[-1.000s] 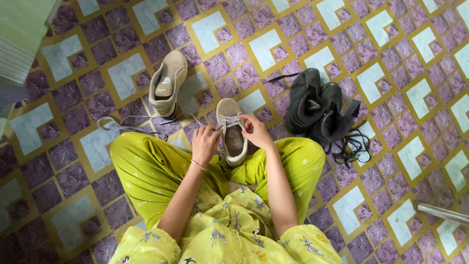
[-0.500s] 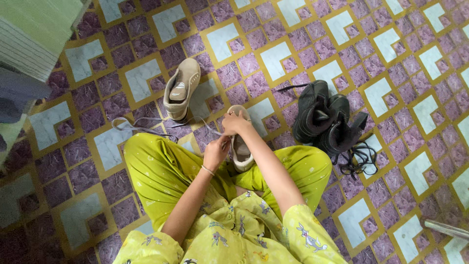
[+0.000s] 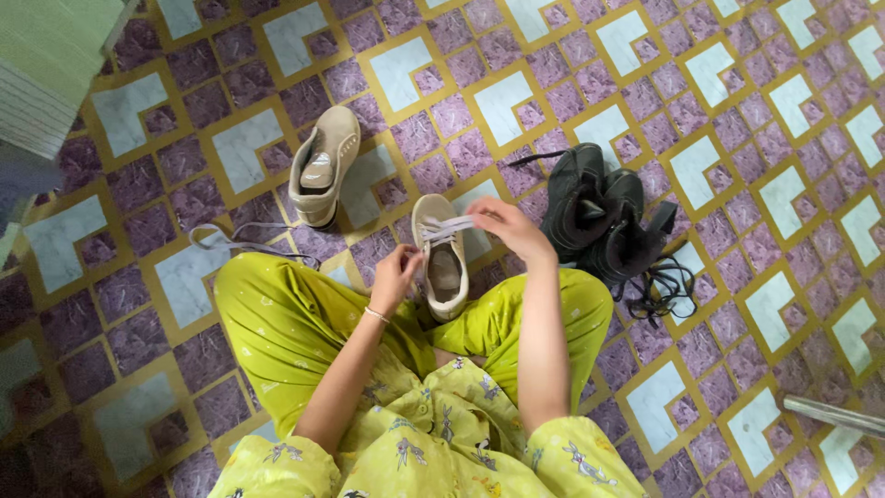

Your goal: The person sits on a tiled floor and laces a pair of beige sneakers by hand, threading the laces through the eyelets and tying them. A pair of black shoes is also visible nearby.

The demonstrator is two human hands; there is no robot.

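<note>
The person sits cross-legged on the patterned tile floor (image 3: 645,83) with a beige shoe (image 3: 441,258) resting between the knees, toe pointing away. Half a second ago the right hand was stretched over the toe of that shoe, covering most of it; now the right hand (image 3: 509,226) has drawn out to the right side, and a pale lace (image 3: 449,224) runs taut from its pinched fingertips straight across the front eyelets. So a length of lace has just been pulled through (the crossing over the toe end looks freshly tightened). The left hand (image 3: 398,274) has barely shifted: it sits at the shoe's left edge, fingers closed on what seems to be the other end of the lace, though the exact grip there is too small to make out.

The threading looks to be at an early row, with most of the shoe's opening behind it not yet laced.

The second beige shoe (image 3: 323,166) lies apart on the floor to the upper left, with a loose lace (image 3: 235,235) trailing near it. A pair of black boots (image 3: 599,212) stands just right of the right hand, their dark laces spilled beside them.
</note>
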